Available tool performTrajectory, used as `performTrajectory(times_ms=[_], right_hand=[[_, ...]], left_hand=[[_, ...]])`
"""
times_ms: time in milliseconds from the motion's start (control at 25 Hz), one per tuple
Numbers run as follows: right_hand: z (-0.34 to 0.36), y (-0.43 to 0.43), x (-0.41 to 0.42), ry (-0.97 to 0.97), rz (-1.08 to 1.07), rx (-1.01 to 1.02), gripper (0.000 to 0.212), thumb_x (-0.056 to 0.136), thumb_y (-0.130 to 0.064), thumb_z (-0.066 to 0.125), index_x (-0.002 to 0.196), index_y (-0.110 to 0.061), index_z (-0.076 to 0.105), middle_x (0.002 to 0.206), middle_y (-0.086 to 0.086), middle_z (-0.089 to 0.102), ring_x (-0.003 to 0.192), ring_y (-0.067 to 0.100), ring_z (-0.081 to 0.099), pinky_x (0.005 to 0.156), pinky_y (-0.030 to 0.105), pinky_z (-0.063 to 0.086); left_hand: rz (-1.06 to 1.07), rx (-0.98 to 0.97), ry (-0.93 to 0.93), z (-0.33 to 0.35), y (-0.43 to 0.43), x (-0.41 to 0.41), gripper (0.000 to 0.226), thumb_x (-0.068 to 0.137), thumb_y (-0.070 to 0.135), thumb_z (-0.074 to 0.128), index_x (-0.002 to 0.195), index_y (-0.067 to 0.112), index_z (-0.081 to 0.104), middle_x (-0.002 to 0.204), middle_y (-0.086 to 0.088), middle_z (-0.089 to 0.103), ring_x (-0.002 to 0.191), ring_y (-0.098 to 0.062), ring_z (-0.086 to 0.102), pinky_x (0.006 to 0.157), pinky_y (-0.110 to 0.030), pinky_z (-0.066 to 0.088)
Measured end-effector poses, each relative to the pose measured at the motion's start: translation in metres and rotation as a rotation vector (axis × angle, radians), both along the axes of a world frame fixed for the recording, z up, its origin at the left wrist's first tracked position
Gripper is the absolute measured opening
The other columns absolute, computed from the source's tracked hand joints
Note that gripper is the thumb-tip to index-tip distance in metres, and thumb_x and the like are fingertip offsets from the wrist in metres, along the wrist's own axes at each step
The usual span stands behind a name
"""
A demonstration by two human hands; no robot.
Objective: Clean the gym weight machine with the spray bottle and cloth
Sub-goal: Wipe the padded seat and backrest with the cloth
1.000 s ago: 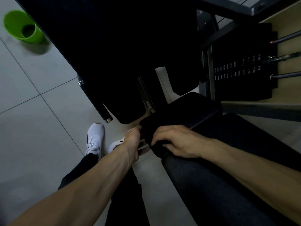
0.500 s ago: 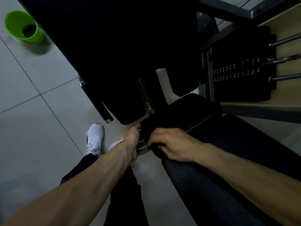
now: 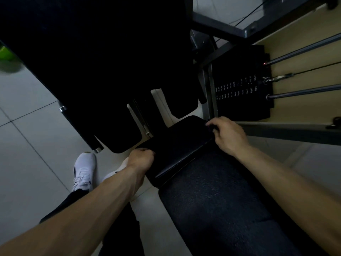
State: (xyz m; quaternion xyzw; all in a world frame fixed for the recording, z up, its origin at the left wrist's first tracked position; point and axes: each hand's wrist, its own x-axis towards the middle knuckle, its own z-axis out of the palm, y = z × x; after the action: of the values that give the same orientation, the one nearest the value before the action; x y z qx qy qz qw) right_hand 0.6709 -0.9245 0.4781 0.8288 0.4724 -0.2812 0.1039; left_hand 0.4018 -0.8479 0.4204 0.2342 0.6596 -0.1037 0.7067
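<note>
Black cloth (image 3: 177, 145), seemingly, spread over the pad (image 3: 221, 209): left hand (image 3: 141, 157) and right hand (image 3: 227, 134), together a second ago, now grip opposite edges, ready to wipe.

A white sneaker (image 3: 84, 169) rests on pale floor tiles (image 3: 27, 145), green container (image 3: 5, 54) far left.

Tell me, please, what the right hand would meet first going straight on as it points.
The right hand would likely meet the grey steel upright behind the black padded seat; depth is unclear.
</note>
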Motion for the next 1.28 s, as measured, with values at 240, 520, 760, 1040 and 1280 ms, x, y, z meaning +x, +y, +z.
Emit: performTrajectory(times_ms=[240, 520, 760, 1040, 1280], right_hand=[[-0.006, 0.011, -0.143, 0.261, 0.352, -0.057, 0.046, 0.087, -0.005, 0.065, 0.129, -0.024, 0.063, 0.122, 0.004, 0.060, 0.096, 0.036, 0.065, 0.071, 0.042, 0.056], [-0.029, 0.032, -0.059, 0.256, 0.252, -0.170, 0.047, 0.089, -0.007, 0.066, 0.129, -0.033, 0.064, 0.130, -0.003, 0.060, 0.117, 0.024, 0.061, 0.096, 0.040, 0.052], [-0.043, 0.039, -0.053, -0.039, 0.176, -0.169, 0.049, 0.089, -0.008, 0.066, 0.134, -0.027, 0.060, 0.127, 0.006, 0.059, 0.105, 0.036, 0.066, 0.082, 0.042, 0.057], [-0.077, 0.061, -0.133, 0.410, 0.371, -0.244, 0.042, 0.092, -0.008, 0.063, 0.130, -0.026, 0.060, 0.129, 0.007, 0.062, 0.117, 0.034, 0.061, 0.094, 0.045, 0.054], [-0.081, 0.069, -0.022, -0.047, 0.164, -0.266, 0.042, 0.091, -0.005, 0.064, 0.129, -0.022, 0.064, 0.123, 0.009, 0.063, 0.109, 0.033, 0.063, 0.086, 0.039, 0.055]], left_hand=[[0.300, -0.089, 0.092, 0.015, 0.013, 0.004, 0.027, 0.106, 0.038, 0.046, 0.107, 0.014, 0.059, 0.088, -0.009, 0.064, 0.077, -0.028, 0.061, 0.070, -0.035, 0.052], [0.325, -0.110, 0.114, 0.018, 0.023, 0.008, 0.054, 0.105, 0.053, 0.042, 0.139, 0.011, 0.051, 0.085, -0.001, 0.055, 0.074, -0.020, 0.055, 0.071, -0.035, 0.046], [0.287, -0.121, 0.103, 0.008, 0.028, 0.004, 0.051, 0.105, 0.055, 0.040, 0.138, 0.018, 0.052, 0.106, -0.004, 0.062, 0.089, -0.028, 0.059, 0.086, -0.042, 0.051], [0.033, -0.048, 0.138, -0.027, 0.019, -0.017, 0.013, 0.092, -0.002, 0.061, 0.101, -0.003, 0.070, 0.095, -0.023, 0.071, 0.082, -0.035, 0.069, 0.076, -0.046, 0.058], [-0.136, 0.036, 0.117, -0.033, 0.022, -0.018, 0.020, 0.085, -0.004, 0.074, 0.103, 0.003, 0.073, 0.090, -0.022, 0.073, 0.082, -0.040, 0.073, 0.077, -0.060, 0.061]])
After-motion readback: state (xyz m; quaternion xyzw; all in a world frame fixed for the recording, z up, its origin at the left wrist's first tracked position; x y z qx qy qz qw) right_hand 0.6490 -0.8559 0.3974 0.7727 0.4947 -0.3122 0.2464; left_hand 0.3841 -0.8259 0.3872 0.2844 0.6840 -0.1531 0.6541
